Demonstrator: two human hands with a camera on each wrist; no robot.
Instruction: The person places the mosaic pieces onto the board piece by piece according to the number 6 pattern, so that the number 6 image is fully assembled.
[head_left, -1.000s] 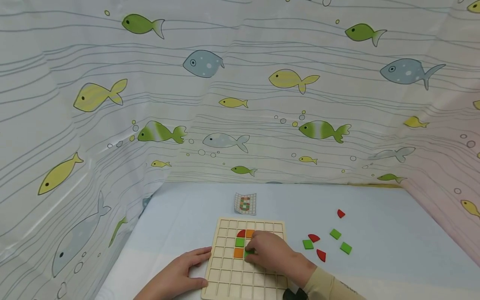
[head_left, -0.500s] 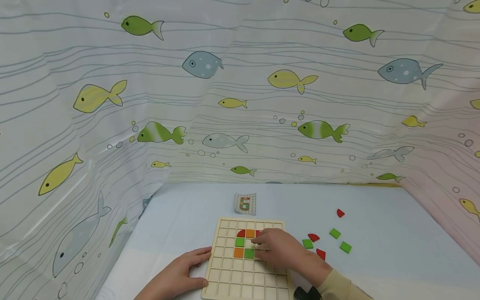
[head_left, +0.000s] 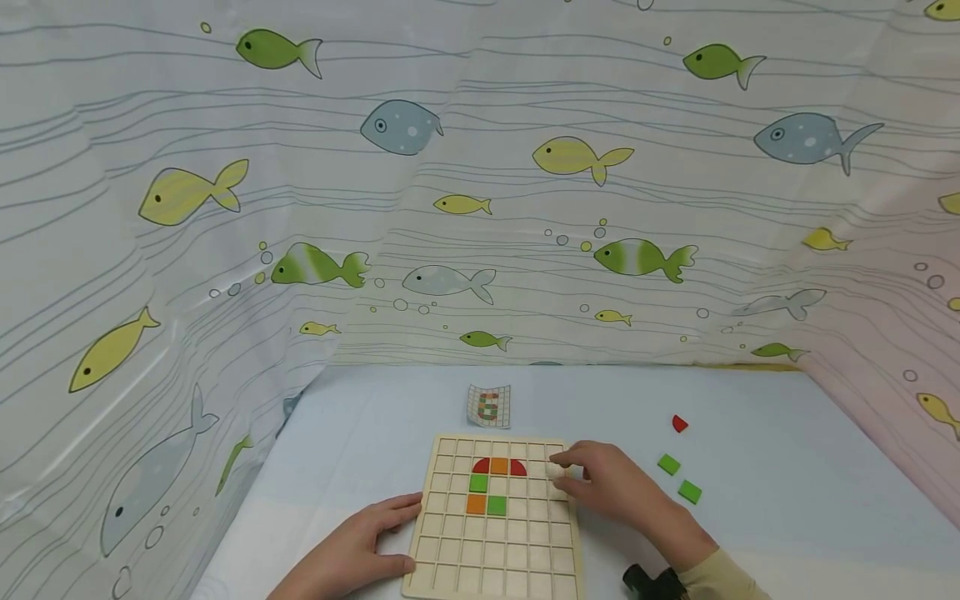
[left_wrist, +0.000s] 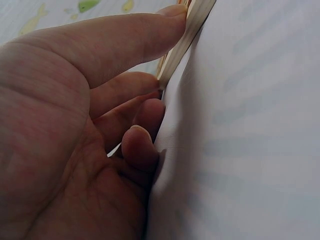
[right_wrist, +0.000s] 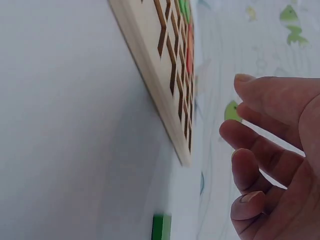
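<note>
A pale wooden grid board (head_left: 493, 557) lies on the table. Near its top, a red quarter-circle piece (head_left: 481, 467), an orange square (head_left: 498, 466) and another red quarter-circle piece (head_left: 517, 468) form a row. Below them sit a green square (head_left: 478, 483), an orange square (head_left: 476, 503) and a green square (head_left: 497, 506). My left hand (head_left: 367, 542) rests against the board's left side, thumb and fingertips at its edge. My right hand (head_left: 615, 483) is over the upper right edge, thumb and fingers apart; in the right wrist view the hand (right_wrist: 275, 150) holds nothing.
A small pattern card (head_left: 489, 407) lies behind the board. To the right are a red quarter-circle piece (head_left: 679, 424), a green square (head_left: 669, 464) and another green square (head_left: 690, 492). A fish-print curtain (head_left: 525, 250) surrounds the table at the back and sides.
My right hand has let go of the green square in the grid and moved right, off the placed pieces. It now hides several loose pieces. My left hand has stayed at the board's edge.
</note>
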